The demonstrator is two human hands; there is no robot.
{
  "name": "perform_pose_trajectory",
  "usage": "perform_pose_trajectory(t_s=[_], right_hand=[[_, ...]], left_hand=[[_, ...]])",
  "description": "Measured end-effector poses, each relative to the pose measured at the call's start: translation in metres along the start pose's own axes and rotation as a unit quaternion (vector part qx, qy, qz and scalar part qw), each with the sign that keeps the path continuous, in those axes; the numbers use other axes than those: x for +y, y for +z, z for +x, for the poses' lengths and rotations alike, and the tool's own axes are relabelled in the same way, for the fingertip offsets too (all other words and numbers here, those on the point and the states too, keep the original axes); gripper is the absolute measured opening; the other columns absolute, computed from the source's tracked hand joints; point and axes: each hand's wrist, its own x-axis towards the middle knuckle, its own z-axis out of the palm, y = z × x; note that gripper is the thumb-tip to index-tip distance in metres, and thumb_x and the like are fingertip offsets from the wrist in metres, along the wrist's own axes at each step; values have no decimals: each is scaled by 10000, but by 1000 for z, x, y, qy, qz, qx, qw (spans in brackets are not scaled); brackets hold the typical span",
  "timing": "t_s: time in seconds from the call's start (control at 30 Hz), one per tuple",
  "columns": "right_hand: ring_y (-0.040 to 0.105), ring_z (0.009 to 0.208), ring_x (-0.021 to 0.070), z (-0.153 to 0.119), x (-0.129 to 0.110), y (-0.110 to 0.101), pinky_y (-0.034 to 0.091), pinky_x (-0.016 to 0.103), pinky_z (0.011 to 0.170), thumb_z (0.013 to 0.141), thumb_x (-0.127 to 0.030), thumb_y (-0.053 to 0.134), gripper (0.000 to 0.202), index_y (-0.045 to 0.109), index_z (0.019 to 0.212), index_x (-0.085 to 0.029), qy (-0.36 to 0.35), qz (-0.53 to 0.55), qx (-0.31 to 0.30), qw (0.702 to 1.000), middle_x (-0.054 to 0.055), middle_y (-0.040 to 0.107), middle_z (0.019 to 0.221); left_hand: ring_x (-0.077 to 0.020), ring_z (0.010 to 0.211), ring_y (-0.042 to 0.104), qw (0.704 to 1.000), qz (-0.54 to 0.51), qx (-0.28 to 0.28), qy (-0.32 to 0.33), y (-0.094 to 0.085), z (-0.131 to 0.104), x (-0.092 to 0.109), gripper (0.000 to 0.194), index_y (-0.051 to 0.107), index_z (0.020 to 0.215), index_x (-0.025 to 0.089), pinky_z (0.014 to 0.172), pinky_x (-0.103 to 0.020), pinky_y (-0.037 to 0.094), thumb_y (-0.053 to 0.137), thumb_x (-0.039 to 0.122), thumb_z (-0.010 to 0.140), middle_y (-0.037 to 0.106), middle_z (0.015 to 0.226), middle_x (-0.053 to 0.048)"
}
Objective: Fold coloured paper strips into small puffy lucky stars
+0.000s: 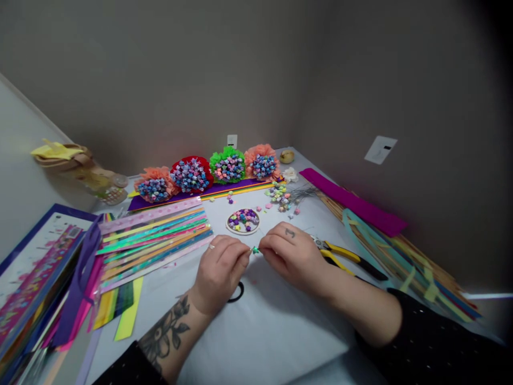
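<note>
In the middle of the table, a small shiny green paper star [255,249] is pinched between the fingertips of both hands. My left hand [221,267] is closed on its left side, thumb against forefinger. From the right, my right hand [294,254] is also closed on it, its fingers curled. A thin line like a wire shows near the right fingers, but I cannot tell where it runs. Just beyond the hands sits a round dish [243,231] of small purple, pink and pale paper stars. Part of a black scissor handle [237,293] shows beside my left wrist.
Yellow-handled pliers [342,254] lie beside my right forearm. Striped paper strips [156,240] in a clear sleeve are at left. Several star bouquets [227,164] stand along the back. Loose stars on wires [282,198] lie ahead; tissue paper bundles [401,256] line the right wall.
</note>
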Motion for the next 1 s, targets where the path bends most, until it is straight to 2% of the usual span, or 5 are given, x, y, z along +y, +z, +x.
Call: perform_pose_trajectory(t_s=[0.17,0.27,0.37,0.47,1.0], right_hand=[[550,788,182,-1,-9,-7,451,338,759,809,-127,591,57,593,822,-183,25,28,108,993,52,624,775],[503,599,122,-3,-16,-3,426,258,585,793,-177,629,55,587,758,-183,115,182,48,975,2,556,648],[485,534,97,-3,-19,9,400,224,502,766,-325,672,185,592,859,-186,273,420,-61,863,-21,544,649],[526,618,109,-1,-20,18,442,242,591,709,-403,714,293,580,855,-188,354,544,-50,759,-11,579,714],[329,462,47,16,23,-15,251,181,426,675,-235,728,180,595,785,-185,396,543,265,692,-69,429,559]], left_hand=[[-146,745,552,996,5,36,-78,0,2,4,103,542,873,181,678,-267,454,550,83,840,596,776,-22],[-132,712,543,986,12,114,-120,0,1,9,95,530,856,188,617,-239,434,541,94,842,570,757,-6],[-138,730,539,989,4,124,-82,2,-2,14,121,522,872,189,634,-246,438,543,77,829,561,752,-6],[-145,732,534,996,-3,70,-50,3,-4,16,134,526,895,188,666,-267,450,550,75,827,562,749,-13],[-129,666,473,971,-53,57,-228,2,2,5,113,499,771,189,591,-240,387,465,146,870,502,715,5]])
